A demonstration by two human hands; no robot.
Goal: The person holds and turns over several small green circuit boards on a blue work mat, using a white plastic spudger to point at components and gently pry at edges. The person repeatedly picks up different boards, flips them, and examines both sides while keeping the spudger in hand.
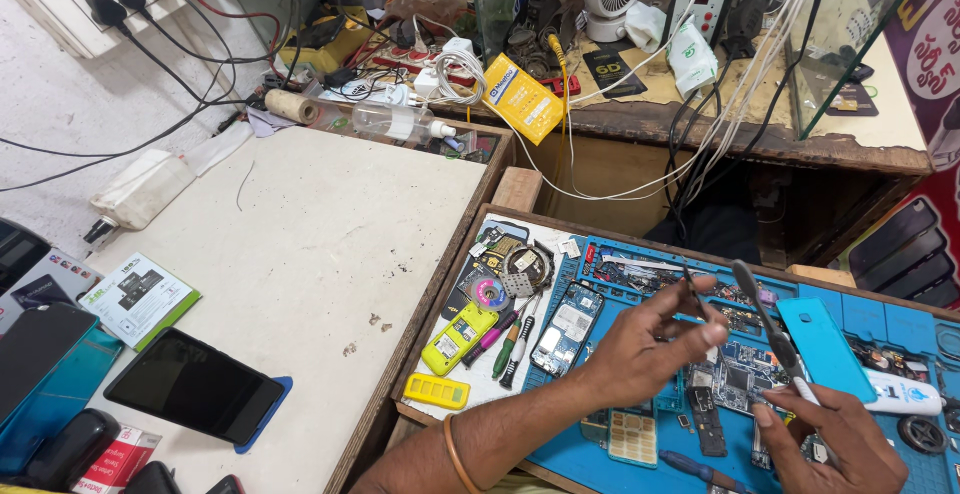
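A person's two bare hands work above a blue repair mat [640, 459] crowded with phone parts. The left hand [640, 349], a thin bangle on its wrist, hovers over the middle of the mat with thumb and forefinger closed on a thin dark strip [694, 292], which points up and away from the mat; the other fingers are loosely curled. The right hand [825, 434], over the mat's near right part, is curled around the handle of a slim grey tool [765, 319], its flat tip raised toward the strip without touching it. On the mat just beyond the right hand lies a turquoise phone cover [820, 334], with a white tube [900, 392] beside it. Under the hands on the mat sits an opened phone circuit board [735, 374]. Off the mat's left edge, on a white tray, lie a yellow handset [458, 337] and several screwdrivers [515, 339]; further left of the mat, a dark tablet [195, 386] rests on a pale worktop [300, 254]
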